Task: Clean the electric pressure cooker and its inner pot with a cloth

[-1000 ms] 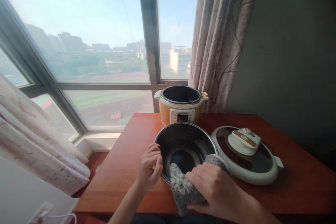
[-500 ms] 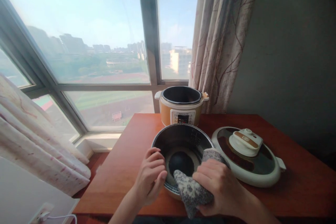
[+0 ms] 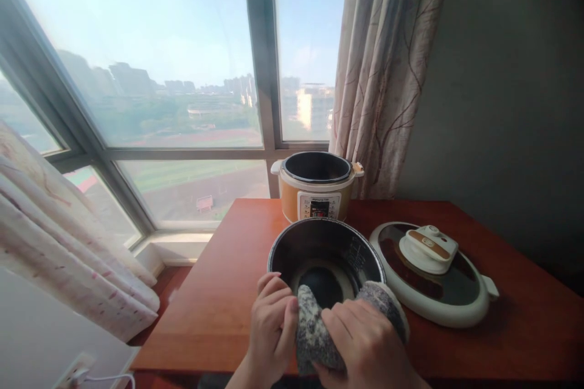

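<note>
L fingers (image 3: 274,300) grasp blk pot (image 3: 337,244) & R fingers (image 3: 338,325) clutch bunched gry cloth (image 3: 312,329).

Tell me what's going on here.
A person's right hand grips a grey cloth at the near side of a dark pot, while the left hand is at its left rim. The uncovered cooker stands behind; its lid lies knob-up on the table, to the right.
</note>
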`<state>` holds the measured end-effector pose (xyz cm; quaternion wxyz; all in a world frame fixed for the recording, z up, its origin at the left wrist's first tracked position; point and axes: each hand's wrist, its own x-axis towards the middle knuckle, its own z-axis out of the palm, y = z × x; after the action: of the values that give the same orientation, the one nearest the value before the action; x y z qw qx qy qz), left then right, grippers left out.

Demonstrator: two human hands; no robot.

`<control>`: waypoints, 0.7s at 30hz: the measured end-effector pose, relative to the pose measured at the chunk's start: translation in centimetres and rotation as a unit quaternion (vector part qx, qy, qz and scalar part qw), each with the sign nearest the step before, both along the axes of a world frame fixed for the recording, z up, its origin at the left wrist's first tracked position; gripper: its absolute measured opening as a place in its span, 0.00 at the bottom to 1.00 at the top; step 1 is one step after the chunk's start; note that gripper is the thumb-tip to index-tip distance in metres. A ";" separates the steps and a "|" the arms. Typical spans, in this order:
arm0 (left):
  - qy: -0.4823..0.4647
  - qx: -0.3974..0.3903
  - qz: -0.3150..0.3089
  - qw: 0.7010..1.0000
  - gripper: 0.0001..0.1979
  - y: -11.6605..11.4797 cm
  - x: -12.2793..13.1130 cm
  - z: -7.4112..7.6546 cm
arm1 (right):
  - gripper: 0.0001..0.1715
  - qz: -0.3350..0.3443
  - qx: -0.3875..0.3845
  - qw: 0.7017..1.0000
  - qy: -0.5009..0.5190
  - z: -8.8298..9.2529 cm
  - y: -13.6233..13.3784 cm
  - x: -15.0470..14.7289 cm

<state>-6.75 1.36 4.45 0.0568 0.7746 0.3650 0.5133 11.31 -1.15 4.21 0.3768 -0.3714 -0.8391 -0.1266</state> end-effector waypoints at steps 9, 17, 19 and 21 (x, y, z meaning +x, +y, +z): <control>0.020 -0.056 -0.153 0.986 0.29 5.7 -5.4 0.6 | 0.23 0.133 -0.130 0.974 -0.129 2.2 2.2 5.0; 0.066 -0.034 -0.155 0.985 0.21 4.6 -5.7 2.4 | 0.23 0.098 -0.130 0.979 -0.125 1.4 2.5 5.7; 0.116 -0.026 -0.147 0.982 0.13 3.2 -5.3 3.3 | 0.22 0.089 -0.127 0.981 -0.117 1.2 2.4 5.2; 0.160 -0.020 -0.146 0.976 0.08 1.9 -4.7 3.8 | 0.20 0.079 -0.124 0.983 -0.111 1.3 2.3 4.8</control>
<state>-11.46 3.22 8.28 0.0873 0.8904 0.2630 0.3610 16.13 1.19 5.54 0.2409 -0.3312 -0.9117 -0.0318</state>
